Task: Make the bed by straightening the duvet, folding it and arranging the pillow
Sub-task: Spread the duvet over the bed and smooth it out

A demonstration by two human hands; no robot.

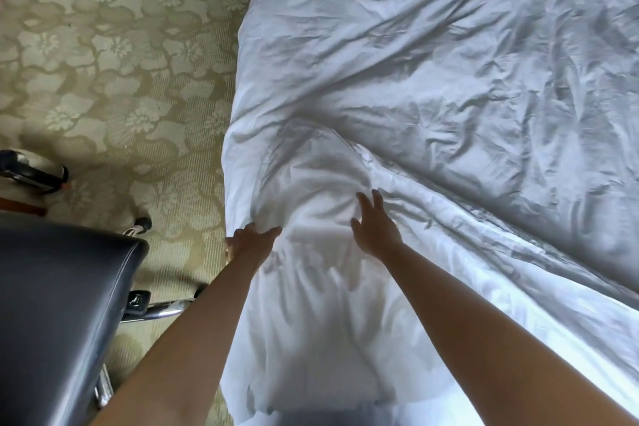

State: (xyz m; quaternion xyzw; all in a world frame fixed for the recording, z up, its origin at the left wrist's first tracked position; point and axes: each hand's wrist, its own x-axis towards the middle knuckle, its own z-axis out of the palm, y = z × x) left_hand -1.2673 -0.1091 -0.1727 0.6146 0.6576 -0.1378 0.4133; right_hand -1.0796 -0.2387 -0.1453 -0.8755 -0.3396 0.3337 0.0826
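**Both hands on the duvet as we set about straightening it**

At far left, well off the bed's near left edge, stands a black leather office chair (58, 304) on chrome legs, on a pale green floral carpet (114, 55). Just right of the chair, our left hand (250, 240) meets the white duvet (432, 86) at that edge: the thumb lies out on top of the cloth and the fingers curl down over the side, so we judge it to be grasping the edge, though the fingertips are hidden. To its right, a little further onto the bed, our right hand (375, 226) lies released, fingers spread and flat on a raised fold of the duvet, pressing rather than gripping. Further right the duvet covers the whole bed, rumpled, with a long ridge running from the right hand toward the far right side. No pillow can be picked out with certainty.

We judge the straightening step to be in hand and barely started; folding and the pillow are yet to come. The next move calls for drawing the gripped edge taut along the bedside while the flat hand sweeps the ridge outward, without dragging the far side askew.
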